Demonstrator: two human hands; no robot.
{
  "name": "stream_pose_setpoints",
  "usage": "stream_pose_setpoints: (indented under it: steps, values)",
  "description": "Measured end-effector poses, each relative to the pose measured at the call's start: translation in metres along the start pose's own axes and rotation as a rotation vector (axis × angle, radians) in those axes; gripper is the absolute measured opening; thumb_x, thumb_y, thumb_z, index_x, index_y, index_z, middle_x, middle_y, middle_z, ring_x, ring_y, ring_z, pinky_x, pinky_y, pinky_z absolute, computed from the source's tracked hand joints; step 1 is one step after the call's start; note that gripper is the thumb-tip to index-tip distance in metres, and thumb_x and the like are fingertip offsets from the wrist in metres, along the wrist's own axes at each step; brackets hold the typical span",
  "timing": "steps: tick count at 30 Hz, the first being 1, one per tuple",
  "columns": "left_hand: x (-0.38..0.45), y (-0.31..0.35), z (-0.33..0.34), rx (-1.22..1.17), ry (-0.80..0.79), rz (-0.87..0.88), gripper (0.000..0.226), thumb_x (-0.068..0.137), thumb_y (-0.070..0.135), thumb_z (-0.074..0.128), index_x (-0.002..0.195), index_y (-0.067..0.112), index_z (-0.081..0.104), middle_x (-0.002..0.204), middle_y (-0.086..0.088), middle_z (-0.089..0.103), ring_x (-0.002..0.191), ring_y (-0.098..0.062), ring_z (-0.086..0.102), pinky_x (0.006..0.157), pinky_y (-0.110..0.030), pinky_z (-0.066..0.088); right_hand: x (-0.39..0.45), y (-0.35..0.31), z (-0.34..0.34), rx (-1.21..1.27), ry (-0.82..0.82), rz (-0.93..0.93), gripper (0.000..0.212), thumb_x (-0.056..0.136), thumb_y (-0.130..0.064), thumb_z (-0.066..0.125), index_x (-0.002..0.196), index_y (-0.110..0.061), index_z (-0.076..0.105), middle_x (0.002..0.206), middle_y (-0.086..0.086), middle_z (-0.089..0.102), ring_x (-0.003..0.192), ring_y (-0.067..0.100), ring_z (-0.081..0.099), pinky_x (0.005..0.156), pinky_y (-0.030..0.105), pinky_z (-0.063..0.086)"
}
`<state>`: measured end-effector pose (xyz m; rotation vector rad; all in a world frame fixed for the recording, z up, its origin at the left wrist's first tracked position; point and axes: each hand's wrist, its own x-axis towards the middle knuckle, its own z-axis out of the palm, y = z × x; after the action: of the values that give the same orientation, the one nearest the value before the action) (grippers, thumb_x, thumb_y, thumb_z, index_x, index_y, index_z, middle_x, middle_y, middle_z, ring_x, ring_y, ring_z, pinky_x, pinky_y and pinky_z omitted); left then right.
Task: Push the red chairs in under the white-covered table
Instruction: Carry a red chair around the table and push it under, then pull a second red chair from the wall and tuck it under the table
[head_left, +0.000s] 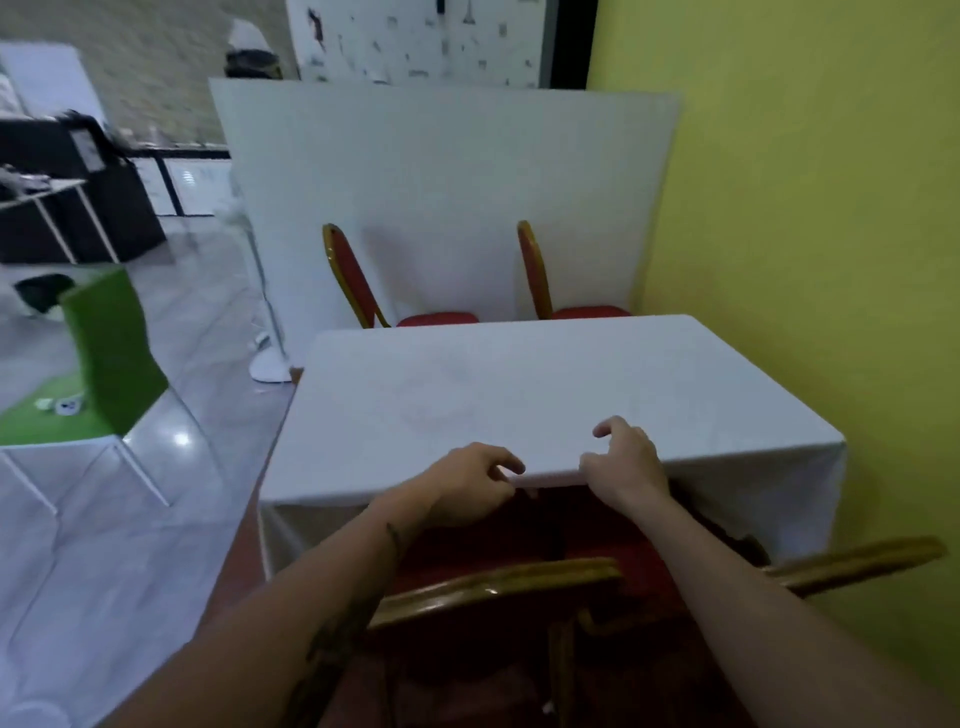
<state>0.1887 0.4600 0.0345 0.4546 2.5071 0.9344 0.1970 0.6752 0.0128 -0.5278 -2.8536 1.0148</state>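
Observation:
The table with the white cloth (519, 384) stands against the yellow wall. Two red chairs with gold frames stand on my side: the near left chair (493, 584) and the near right chair (857, 561), their seats partly under the cloth's hanging edge. Two more red chairs stand on the far side, the far left chair (353, 280) and the far right chair (535, 275). My left hand (470, 486) pinches the near cloth edge and lifts it. My right hand (626, 460) rests on the same edge with its fingers bent over the cloth.
A yellow wall (805, 234) runs along the right. A white partition (441, 171) stands behind the far chairs. A green chair (111, 348) and a white fan stand (270, 364) are on the tiled floor at left, with dark furniture (67, 197) farther back.

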Motion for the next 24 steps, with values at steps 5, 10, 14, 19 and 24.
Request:
stream_pose_setpoints:
  steps: [5,10,14,19,24]
  values:
    - [-0.039,-0.103,-0.111,-0.071,0.113,-0.042,0.04,0.095,0.014,0.056,0.134,0.018,0.064,0.118,-0.005,0.076,0.1,-0.017,0.073,0.091,-0.033,0.058,-0.003,-0.131,0.088,0.037,-0.057,-0.127,0.041,0.083,-0.016,0.056,0.124,-0.02,0.057,0.112,0.002,0.061,0.095,0.022,0.06,0.077,0.036,0.048]
    - [-0.077,-0.191,-0.208,-0.042,0.281,-0.157,0.044,0.091,0.01,0.053,0.132,0.018,0.067,0.119,-0.006,0.074,0.1,-0.021,0.073,0.086,-0.031,0.06,-0.005,-0.239,0.161,-0.051,-0.104,-0.26,0.044,0.082,-0.014,0.056,0.126,-0.019,0.057,0.109,-0.001,0.059,0.093,0.022,0.059,0.071,0.034,0.047]
    - [-0.093,-0.238,-0.275,0.05,0.401,-0.193,0.046,0.091,0.005,0.052,0.134,0.013,0.066,0.129,-0.008,0.07,0.112,-0.024,0.068,0.094,-0.032,0.056,0.013,-0.314,0.203,-0.089,-0.111,-0.322,0.044,0.082,-0.012,0.058,0.126,-0.018,0.058,0.107,0.0,0.057,0.092,0.022,0.059,0.072,0.034,0.05]
    - [-0.081,-0.3,-0.339,0.043,0.552,-0.24,0.041,0.093,0.01,0.048,0.126,0.016,0.071,0.123,-0.008,0.074,0.11,-0.024,0.069,0.098,-0.04,0.056,0.062,-0.391,0.257,-0.101,-0.105,-0.407,0.045,0.081,-0.013,0.062,0.125,-0.018,0.059,0.117,0.005,0.065,0.094,0.021,0.059,0.074,0.033,0.05]
    - [-0.02,-0.361,-0.41,0.085,0.528,-0.279,0.039,0.09,0.012,0.048,0.121,0.02,0.072,0.118,-0.006,0.075,0.102,-0.021,0.07,0.087,-0.033,0.059,0.154,-0.445,0.329,-0.058,-0.108,-0.405,0.048,0.079,-0.014,0.063,0.126,-0.018,0.06,0.122,0.006,0.066,0.097,0.023,0.061,0.077,0.035,0.05]
